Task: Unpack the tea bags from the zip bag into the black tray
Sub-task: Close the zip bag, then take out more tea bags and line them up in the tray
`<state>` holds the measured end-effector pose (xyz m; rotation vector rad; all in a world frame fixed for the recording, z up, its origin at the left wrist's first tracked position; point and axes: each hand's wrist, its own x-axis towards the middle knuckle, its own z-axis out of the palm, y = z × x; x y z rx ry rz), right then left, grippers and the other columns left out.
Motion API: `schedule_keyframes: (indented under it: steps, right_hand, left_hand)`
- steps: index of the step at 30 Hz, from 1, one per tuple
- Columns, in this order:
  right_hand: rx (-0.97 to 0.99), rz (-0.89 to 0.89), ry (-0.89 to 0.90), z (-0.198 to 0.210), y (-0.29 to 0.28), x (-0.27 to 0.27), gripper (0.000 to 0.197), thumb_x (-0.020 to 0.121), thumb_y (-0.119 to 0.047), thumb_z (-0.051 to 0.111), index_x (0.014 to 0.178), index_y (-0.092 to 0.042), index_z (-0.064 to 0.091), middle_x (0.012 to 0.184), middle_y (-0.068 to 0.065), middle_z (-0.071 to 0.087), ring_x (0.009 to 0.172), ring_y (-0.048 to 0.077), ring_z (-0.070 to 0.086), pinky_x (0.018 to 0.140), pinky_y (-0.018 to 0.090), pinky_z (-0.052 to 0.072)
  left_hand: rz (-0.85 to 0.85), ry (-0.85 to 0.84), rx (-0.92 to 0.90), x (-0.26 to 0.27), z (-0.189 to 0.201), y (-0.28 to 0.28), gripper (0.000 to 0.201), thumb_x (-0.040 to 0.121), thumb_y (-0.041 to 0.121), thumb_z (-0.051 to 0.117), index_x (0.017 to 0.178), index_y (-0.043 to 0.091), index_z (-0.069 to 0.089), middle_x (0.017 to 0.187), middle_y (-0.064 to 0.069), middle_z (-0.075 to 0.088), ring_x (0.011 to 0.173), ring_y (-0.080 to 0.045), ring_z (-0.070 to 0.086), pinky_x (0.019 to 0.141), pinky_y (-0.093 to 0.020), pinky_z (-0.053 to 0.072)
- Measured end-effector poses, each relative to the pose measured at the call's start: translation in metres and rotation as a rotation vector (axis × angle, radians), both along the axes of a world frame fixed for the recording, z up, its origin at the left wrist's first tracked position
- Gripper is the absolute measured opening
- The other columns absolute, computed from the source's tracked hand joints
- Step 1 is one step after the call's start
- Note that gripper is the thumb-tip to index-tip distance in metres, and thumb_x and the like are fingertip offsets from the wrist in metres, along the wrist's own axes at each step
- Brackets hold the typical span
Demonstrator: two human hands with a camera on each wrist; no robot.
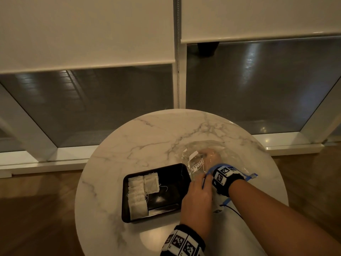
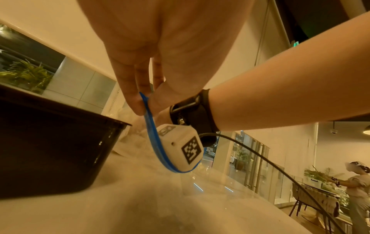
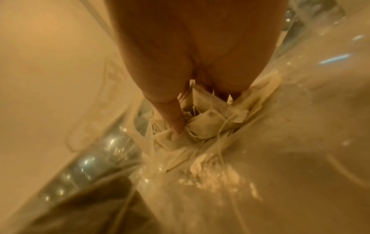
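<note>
We're looking down on the round marble surface (image 1: 129, 145), and the right hand (image 1: 212, 157) is deep inside the clear zip bag (image 1: 195, 163), wrist and all. From the right wrist view, the tea bags in the zip bag (image 3: 208, 125) sit crumpled right at the fingertips (image 3: 176, 125); one finger points straight down and touches the pile, the others are pressed into it. Whether that hand has actually closed on a tea bag, we cannot tell: the paper hides the tips.

The left hand (image 1: 197, 196) is at the near edge of the bag, back of the hand up, forearm coming in from the near side. In the left wrist view its fingers (image 2: 132, 98) and thumb pinch the blue zipper strip (image 2: 152, 129), holding the mouth open around the right wrist.

Just left of the bag, touching its edge, lies the black tray (image 1: 166, 209). The tea bags in the tray (image 1: 142, 191) are lined up along its left side, overlapping, strings trailing toward the middle; the right half of the tray is bare.
</note>
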<state>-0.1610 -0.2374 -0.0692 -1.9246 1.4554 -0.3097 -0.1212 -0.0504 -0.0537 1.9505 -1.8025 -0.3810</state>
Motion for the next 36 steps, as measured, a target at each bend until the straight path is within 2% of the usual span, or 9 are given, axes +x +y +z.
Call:
schedule_keyframes:
  steps: [3, 6, 10, 13, 18, 23, 26, 29, 36]
  right_hand:
    - [0.067, -0.078, 0.042, 0.006, 0.002, -0.006, 0.033, 0.098, -0.008, 0.056, 0.076, -0.029, 0.044, 0.082, -0.006, 0.048, 0.084, 0.012, 0.043, 0.071, 0.023, 0.034]
    - [0.060, -0.189, -0.046, 0.021, 0.012, -0.012, 0.041, 0.099, -0.013, 0.056, 0.059, -0.017, 0.044, 0.063, -0.001, 0.046, 0.058, 0.013, 0.046, 0.060, 0.026, 0.039]
    - [0.162, -0.189, -0.113, 0.030, 0.024, -0.029, 0.032, 0.094, -0.011, 0.059, 0.064, -0.018, 0.052, 0.068, -0.002, 0.054, 0.067, 0.014, 0.055, 0.058, 0.021, 0.044]
    - [0.196, -0.253, -0.285, 0.037, 0.042, -0.044, 0.029, 0.083, -0.010, 0.072, 0.057, -0.011, 0.059, 0.057, 0.008, 0.059, 0.059, 0.022, 0.057, 0.061, 0.041, 0.053]
    - [0.265, -0.305, -0.468, 0.055, 0.083, -0.072, 0.011, 0.083, -0.008, 0.076, 0.085, 0.002, 0.073, 0.070, 0.017, 0.068, 0.062, 0.020, 0.061, 0.053, 0.029, 0.047]
    - [0.338, -0.234, -0.535, 0.069, 0.121, -0.103, 0.013, 0.085, -0.018, 0.076, 0.094, -0.008, 0.076, 0.088, 0.013, 0.076, 0.072, 0.015, 0.068, 0.064, 0.030, 0.042]
    - [0.420, -0.150, -0.616, 0.071, 0.133, -0.106, 0.019, 0.083, -0.023, 0.078, 0.096, -0.009, 0.078, 0.097, 0.014, 0.076, 0.077, 0.015, 0.066, 0.072, 0.034, 0.041]
    - [0.530, -0.051, -0.737, 0.075, 0.143, -0.093, 0.017, 0.084, -0.021, 0.076, 0.098, -0.011, 0.079, 0.094, 0.011, 0.075, 0.078, 0.017, 0.064, 0.072, 0.034, 0.041]
    - [0.496, 0.116, -0.756, 0.073, 0.166, -0.055, 0.015, 0.087, -0.019, 0.074, 0.099, -0.012, 0.077, 0.087, 0.008, 0.072, 0.076, 0.016, 0.061, 0.063, 0.027, 0.041]
  left_hand:
    - [0.016, 0.021, -0.046, 0.003, 0.003, -0.004, 0.082, 0.086, 0.005, 0.072, 0.155, 0.019, 0.032, 0.155, -0.003, 0.036, 0.121, -0.020, 0.059, 0.089, -0.031, 0.058]
    - [0.032, 0.048, -0.073, 0.004, 0.008, -0.010, 0.080, 0.086, -0.007, 0.064, 0.155, 0.018, 0.033, 0.154, -0.004, 0.036, 0.118, -0.022, 0.060, 0.092, -0.031, 0.057]
    - [0.023, 0.076, -0.090, 0.005, 0.013, -0.016, 0.081, 0.087, -0.010, 0.058, 0.158, 0.016, 0.028, 0.159, -0.005, 0.029, 0.126, -0.023, 0.053, 0.102, -0.031, 0.051]
    - [0.016, 0.071, -0.113, 0.009, 0.015, -0.025, 0.080, 0.087, -0.010, 0.058, 0.157, 0.016, 0.029, 0.158, -0.005, 0.030, 0.134, -0.023, 0.047, 0.107, -0.029, 0.046]
    - [-0.035, 0.167, -0.038, 0.023, 0.008, -0.030, 0.069, 0.098, 0.001, 0.053, 0.159, 0.020, 0.028, 0.168, 0.004, 0.013, 0.154, -0.015, 0.017, 0.125, -0.032, 0.022]
    - [0.087, 0.148, -0.139, 0.046, 0.021, -0.010, 0.034, 0.103, 0.033, 0.051, 0.135, 0.031, 0.060, 0.148, 0.012, 0.051, 0.140, -0.011, 0.036, 0.118, -0.043, 0.032]
    - [0.179, 0.580, -0.172, 0.054, 0.037, 0.012, 0.027, 0.103, 0.035, 0.054, 0.125, 0.028, 0.067, 0.121, 0.016, 0.068, 0.120, -0.003, 0.057, 0.105, -0.029, 0.046]
    - [0.136, 1.133, 0.023, 0.055, 0.049, 0.032, 0.035, 0.098, 0.045, 0.057, 0.129, 0.030, 0.065, 0.122, 0.010, 0.072, 0.119, -0.011, 0.064, 0.102, -0.036, 0.051]
    - [0.152, 1.276, -0.035, 0.063, 0.042, 0.053, 0.026, 0.099, 0.023, 0.063, 0.122, 0.013, 0.068, 0.119, -0.019, 0.071, 0.112, -0.040, 0.067, 0.094, -0.062, 0.054]
